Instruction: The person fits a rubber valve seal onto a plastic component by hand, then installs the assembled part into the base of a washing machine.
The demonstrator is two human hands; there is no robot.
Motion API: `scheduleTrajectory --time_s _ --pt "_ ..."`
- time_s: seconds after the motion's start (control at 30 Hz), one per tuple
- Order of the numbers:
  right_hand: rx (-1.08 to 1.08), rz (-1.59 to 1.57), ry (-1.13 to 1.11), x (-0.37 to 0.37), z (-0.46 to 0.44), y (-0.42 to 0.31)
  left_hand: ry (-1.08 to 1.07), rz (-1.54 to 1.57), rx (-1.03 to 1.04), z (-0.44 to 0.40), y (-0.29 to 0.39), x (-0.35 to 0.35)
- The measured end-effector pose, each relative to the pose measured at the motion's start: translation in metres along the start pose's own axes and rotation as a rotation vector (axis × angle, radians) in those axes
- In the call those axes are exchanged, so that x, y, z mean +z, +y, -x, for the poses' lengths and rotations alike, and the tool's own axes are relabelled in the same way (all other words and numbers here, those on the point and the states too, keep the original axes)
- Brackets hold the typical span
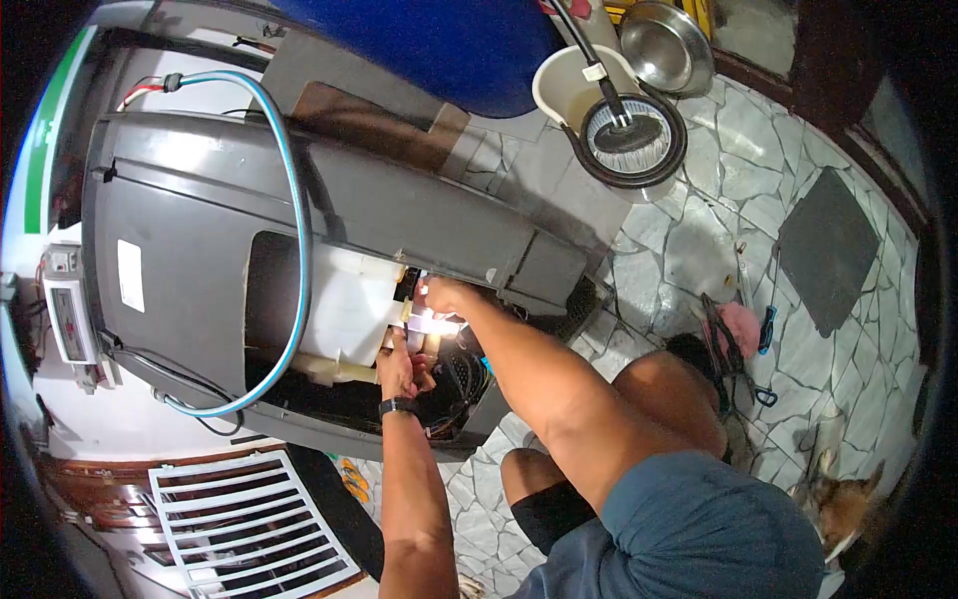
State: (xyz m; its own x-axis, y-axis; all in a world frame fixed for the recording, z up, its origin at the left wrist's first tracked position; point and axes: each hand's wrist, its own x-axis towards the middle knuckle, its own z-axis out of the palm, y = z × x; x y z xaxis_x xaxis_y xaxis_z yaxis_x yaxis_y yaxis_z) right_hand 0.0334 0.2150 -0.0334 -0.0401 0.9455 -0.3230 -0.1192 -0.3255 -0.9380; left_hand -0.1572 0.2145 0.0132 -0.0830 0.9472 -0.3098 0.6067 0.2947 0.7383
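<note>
A large grey appliance housing [200, 180] lies on its side with its end open. Inside it sits a white plastic tank-like part [349, 311]. At that part's lower right edge is my left hand [399, 371], a dark band on its wrist. Its fingers are bent in against pale fittings; what they grip is unclear. My right hand [446, 297] reaches into the opening from above, fingers curled together round something small that I cannot make out. A bright light [436, 325] shines between both hands. Dark wiring [464, 384] fills the cavity below.
A blue-grey hose [301, 230] arches over the housing. A bucket [559, 90] with a brush head [634, 135] and a metal bowl [666, 47] stand behind. Pliers [723, 334] and a blue-handled screwdriver [767, 329] lie at right. An animal [843, 504] is at lower right.
</note>
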Motion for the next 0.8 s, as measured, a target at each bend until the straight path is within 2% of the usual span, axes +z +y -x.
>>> scheduleTrajectory --time_s 0.17,0.23,0.3,0.37,0.4,0.63,0.73,0.8 --pt "0.031 0.098 -0.07 0.007 -0.029 0.005 -0.041 0.029 0.014 0.01 0.009 0.005" --pt "0.013 0.274 -0.082 0.004 -0.021 0.001 -0.001 0.078 0.051 0.009 0.006 0.005" --pt "-0.007 0.316 -0.075 -0.001 -0.007 -0.002 -0.032 0.103 0.063 0.009 0.007 0.003" --pt "-0.08 0.4 -0.024 -0.008 0.01 -0.012 0.025 0.097 -0.005 0.013 0.013 0.006" --pt "-0.074 0.394 0.002 0.001 -0.017 0.009 -0.014 0.09 -0.011 0.019 0.018 0.004" --pt "-0.083 0.169 -0.108 0.004 -0.032 0.026 -0.01 0.092 0.022 0.01 0.013 0.005" --pt "-0.107 0.243 0.036 0.002 0.018 -0.008 -0.006 0.129 0.04 0.007 0.004 0.004" --pt "-0.146 0.302 0.084 0.012 0.005 0.004 -0.035 0.136 0.044 0.005 0.007 0.005"
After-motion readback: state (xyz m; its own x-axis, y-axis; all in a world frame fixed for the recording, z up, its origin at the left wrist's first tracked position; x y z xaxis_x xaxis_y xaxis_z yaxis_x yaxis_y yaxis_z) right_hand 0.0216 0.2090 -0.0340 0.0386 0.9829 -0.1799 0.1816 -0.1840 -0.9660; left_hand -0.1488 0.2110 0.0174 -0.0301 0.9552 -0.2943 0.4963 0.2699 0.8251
